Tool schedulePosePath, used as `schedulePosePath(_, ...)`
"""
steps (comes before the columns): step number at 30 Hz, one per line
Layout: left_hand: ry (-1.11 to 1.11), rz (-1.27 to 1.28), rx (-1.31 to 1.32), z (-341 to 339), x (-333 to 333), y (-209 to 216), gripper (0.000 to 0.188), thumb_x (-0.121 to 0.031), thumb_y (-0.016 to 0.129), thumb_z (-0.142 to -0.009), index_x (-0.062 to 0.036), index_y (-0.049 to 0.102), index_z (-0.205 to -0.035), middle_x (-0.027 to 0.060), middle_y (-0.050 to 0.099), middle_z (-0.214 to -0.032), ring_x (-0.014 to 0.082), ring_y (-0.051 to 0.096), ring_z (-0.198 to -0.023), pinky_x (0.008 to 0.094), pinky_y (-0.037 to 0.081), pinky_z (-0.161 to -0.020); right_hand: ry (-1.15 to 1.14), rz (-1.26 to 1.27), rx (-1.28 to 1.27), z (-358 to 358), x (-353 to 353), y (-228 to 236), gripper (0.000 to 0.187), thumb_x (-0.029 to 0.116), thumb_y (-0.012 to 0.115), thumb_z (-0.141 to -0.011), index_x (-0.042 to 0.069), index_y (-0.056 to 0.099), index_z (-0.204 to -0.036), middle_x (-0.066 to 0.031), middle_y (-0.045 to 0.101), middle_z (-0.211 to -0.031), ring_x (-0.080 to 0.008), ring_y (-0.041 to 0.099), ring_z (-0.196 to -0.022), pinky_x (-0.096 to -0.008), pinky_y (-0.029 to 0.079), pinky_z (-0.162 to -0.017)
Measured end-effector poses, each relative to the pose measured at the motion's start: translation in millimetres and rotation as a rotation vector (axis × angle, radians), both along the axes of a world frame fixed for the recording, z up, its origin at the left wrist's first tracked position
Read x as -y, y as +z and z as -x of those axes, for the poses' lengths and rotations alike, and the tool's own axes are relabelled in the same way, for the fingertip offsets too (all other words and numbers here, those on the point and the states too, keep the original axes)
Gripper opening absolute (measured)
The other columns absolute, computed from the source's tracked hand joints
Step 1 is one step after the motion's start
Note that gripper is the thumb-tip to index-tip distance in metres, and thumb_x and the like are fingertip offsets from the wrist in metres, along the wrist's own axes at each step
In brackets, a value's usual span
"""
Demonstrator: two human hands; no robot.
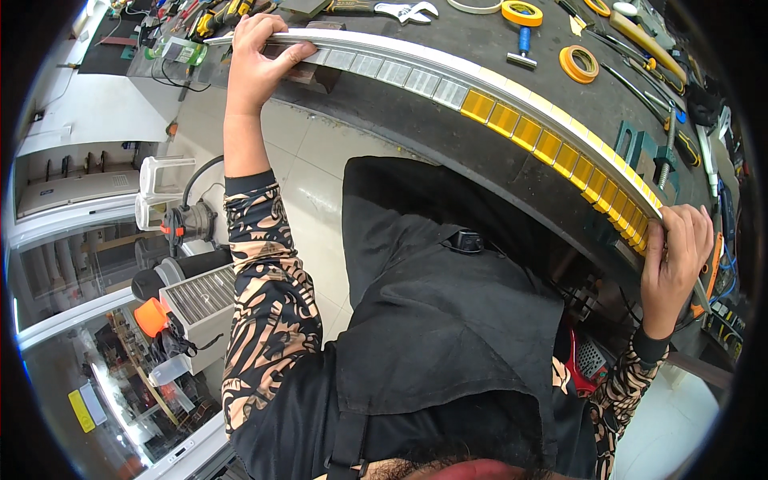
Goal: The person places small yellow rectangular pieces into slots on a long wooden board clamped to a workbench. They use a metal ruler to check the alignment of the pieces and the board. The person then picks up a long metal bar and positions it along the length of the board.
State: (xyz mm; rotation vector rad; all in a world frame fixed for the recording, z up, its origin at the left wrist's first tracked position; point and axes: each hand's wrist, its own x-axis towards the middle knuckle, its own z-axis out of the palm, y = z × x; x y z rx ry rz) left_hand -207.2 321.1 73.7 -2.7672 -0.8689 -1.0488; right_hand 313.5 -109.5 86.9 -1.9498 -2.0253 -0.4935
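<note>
A long metal strip (422,82) spans the near edge of the workbench, bowed by the lens. Its near face is divided into segments, plain silver toward the left and yellow (547,149) toward the right. My left hand (262,58) grips it close to the left end, thumb on the near side and fingers over the far side. At the right end my right hand (677,250) is closed around it, with the thumb against the last yellow segments. The fingertips of both hands are partly hidden.
On the dark workbench (468,44) lie an adjustable wrench (406,12), yellow tape rolls (579,64), a blue-handled tool (524,46) and a green vise or clamp (632,146). More tools crowd the right side. A shop vacuum (190,224) stands on the tiled floor at left.
</note>
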Motion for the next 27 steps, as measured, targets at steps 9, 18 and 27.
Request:
schedulePosePath(9,0.035,0.038,-0.014,1.5,3.2,1.9,0.049,-0.042,0.102,-0.084,-0.0054,0.077,-0.104,0.0061,0.075,-0.110,0.0330,0.065,-0.116,0.0463,0.049,-0.111,0.009,-0.004,-0.003,-1.1,1.5,-2.6,0.015,0.005,0.077,-0.109,0.003,0.073,-0.124,-0.0127,0.076,-0.117,-0.0353,0.071,-0.124,-0.0595,0.040,-0.134)
schedulePosePath(18,0.022,0.006,-0.090,6.2,-0.4,2.1,0.041,-0.032,0.098,-0.086,-0.0042,0.080,-0.109,0.0115,0.079,-0.127,0.0357,0.068,-0.130,0.0480,0.044,-0.124,0.001,0.081,-0.208,-30.2,14.0,36.9,0.034,0.020,0.063,-0.122,0.002,0.072,-0.150,-0.0178,0.074,-0.148,-0.0337,0.063,-0.153,-0.0523,0.037,-0.137)
schedulePosePath(27,-0.004,0.124,-0.096,23.0,-16.0,-4.3,0.029,-0.021,0.090,-0.098,-0.0048,0.076,-0.118,0.0084,0.076,-0.142,0.0312,0.066,-0.143,0.0567,0.011,-0.143,0.011,0.703,-0.785,-112.0,8.3,49.4,0.051,0.038,0.063,-0.122,-0.004,0.070,-0.150,-0.0137,0.073,-0.147,-0.0261,0.070,-0.141,-0.0400,0.052,-0.123)
